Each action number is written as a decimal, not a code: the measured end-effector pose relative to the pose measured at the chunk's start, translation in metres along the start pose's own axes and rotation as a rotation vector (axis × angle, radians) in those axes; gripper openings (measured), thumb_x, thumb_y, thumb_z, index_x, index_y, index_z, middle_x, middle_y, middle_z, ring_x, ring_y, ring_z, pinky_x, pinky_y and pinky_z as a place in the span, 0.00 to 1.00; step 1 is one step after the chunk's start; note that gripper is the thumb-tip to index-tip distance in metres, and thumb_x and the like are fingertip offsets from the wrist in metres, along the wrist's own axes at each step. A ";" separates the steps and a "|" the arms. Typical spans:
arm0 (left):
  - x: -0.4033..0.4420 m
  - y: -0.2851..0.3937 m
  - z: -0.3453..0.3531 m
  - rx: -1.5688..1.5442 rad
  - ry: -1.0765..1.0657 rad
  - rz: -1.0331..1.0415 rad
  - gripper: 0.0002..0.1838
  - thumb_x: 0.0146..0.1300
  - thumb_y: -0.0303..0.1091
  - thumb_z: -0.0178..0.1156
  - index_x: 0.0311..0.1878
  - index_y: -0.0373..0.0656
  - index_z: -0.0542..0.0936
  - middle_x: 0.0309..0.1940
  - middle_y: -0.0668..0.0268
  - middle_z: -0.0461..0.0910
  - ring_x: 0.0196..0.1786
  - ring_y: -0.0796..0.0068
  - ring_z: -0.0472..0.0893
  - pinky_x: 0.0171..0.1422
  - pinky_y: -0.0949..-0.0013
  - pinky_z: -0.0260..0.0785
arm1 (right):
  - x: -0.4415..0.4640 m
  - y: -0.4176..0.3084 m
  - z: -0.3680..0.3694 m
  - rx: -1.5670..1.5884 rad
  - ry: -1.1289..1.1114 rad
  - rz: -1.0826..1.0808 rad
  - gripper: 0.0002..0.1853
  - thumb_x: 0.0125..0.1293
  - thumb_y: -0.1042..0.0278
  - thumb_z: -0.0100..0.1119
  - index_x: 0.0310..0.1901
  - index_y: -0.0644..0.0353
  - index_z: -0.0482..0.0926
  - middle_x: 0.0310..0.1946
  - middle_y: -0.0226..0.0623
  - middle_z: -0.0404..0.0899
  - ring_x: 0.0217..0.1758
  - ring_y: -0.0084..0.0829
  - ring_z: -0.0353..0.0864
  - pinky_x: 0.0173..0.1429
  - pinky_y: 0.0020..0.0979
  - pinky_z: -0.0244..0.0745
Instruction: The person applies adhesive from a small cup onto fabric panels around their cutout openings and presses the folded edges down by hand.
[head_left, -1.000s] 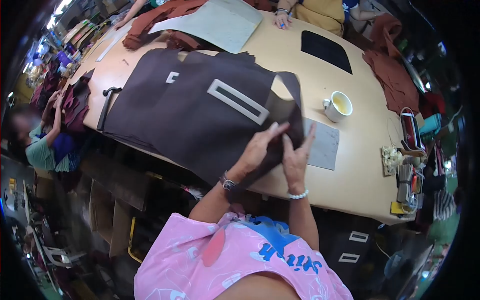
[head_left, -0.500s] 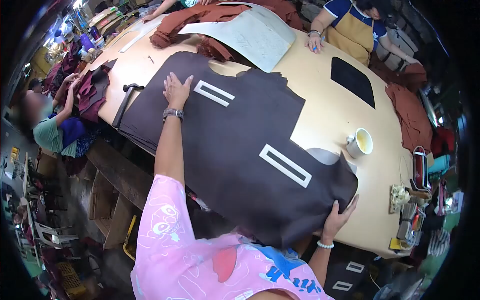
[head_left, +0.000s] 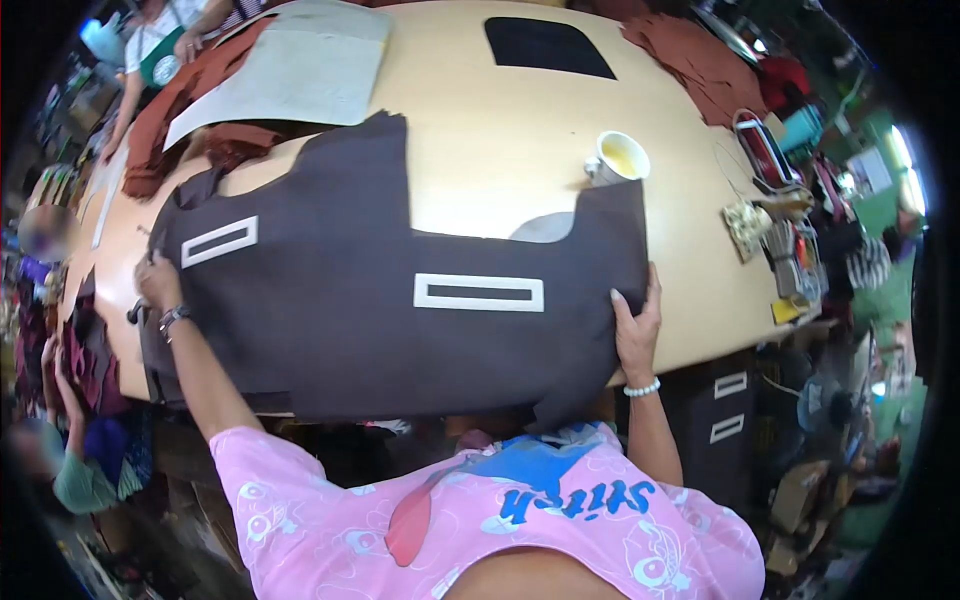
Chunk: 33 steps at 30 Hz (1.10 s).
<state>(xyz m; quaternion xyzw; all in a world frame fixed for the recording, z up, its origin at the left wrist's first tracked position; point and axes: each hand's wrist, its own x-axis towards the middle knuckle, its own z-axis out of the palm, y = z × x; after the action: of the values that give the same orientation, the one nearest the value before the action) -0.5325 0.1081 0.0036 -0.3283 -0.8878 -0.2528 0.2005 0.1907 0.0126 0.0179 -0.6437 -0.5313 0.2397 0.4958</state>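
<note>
A large dark brown fabric panel (head_left: 340,330) lies across the table in front of me. Two white rectangular frame-shaped pieces are on it, one at the left (head_left: 220,241) and one near the middle (head_left: 478,293). My left hand (head_left: 158,283) is at the panel's left edge, its fingers curled on the cloth there. At the opposite edge, my right hand (head_left: 638,335) grips the fabric, thumb on top and the other fingers along the side. The front edge of the panel hangs slightly past the table edge toward me.
A white cup (head_left: 618,158) with yellow liquid stands right behind the panel's right corner. Farther back are a pale sheet (head_left: 290,65), rust-coloured cloth (head_left: 700,70) and a black panel (head_left: 550,47). Tools and boxes (head_left: 790,260) crowd the right edge. Other people work at the left.
The view has swung to the right. The panel has turned and lies straighter along the front edge. My left hand, flat on the cloth before, is now curled at its left edge.
</note>
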 end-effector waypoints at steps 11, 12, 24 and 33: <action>-0.316 0.253 -0.179 -0.704 -0.542 0.929 0.32 0.55 0.40 0.64 0.62 0.39 0.68 0.66 0.51 0.60 0.70 0.50 0.55 0.72 0.55 0.47 | 0.017 0.029 -0.091 -0.205 0.094 0.040 0.34 0.56 0.76 0.59 0.64 0.71 0.56 0.62 0.57 0.62 0.66 0.43 0.62 0.69 0.34 0.54; -0.344 0.263 -0.184 -0.704 -0.663 0.977 0.34 0.55 0.44 0.64 0.63 0.40 0.66 0.67 0.50 0.58 0.70 0.49 0.55 0.72 0.51 0.46 | 0.016 0.034 -0.099 -0.230 0.089 0.076 0.35 0.56 0.77 0.59 0.64 0.72 0.56 0.62 0.57 0.62 0.66 0.43 0.62 0.69 0.34 0.54; -0.378 0.337 -0.135 -0.428 -0.940 1.001 0.46 0.55 0.64 0.55 0.67 0.36 0.59 0.69 0.47 0.50 0.70 0.43 0.51 0.71 0.44 0.43 | 0.075 0.054 -0.097 -0.231 0.098 -0.044 0.36 0.56 0.75 0.59 0.65 0.71 0.55 0.61 0.57 0.64 0.65 0.42 0.65 0.68 0.34 0.58; -0.428 0.374 -0.127 -0.444 -0.811 1.014 0.46 0.55 0.65 0.54 0.65 0.35 0.62 0.69 0.46 0.51 0.71 0.43 0.48 0.70 0.39 0.40 | 0.099 0.078 -0.138 -0.379 0.103 -0.009 0.36 0.54 0.74 0.59 0.65 0.67 0.56 0.52 0.64 0.70 0.54 0.54 0.74 0.58 0.38 0.68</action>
<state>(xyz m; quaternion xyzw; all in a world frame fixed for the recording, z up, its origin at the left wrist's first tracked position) 0.0489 0.0741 0.0002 -0.8054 -0.5564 -0.1610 -0.1261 0.3724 0.0550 0.0244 -0.7348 -0.5436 0.0997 0.3932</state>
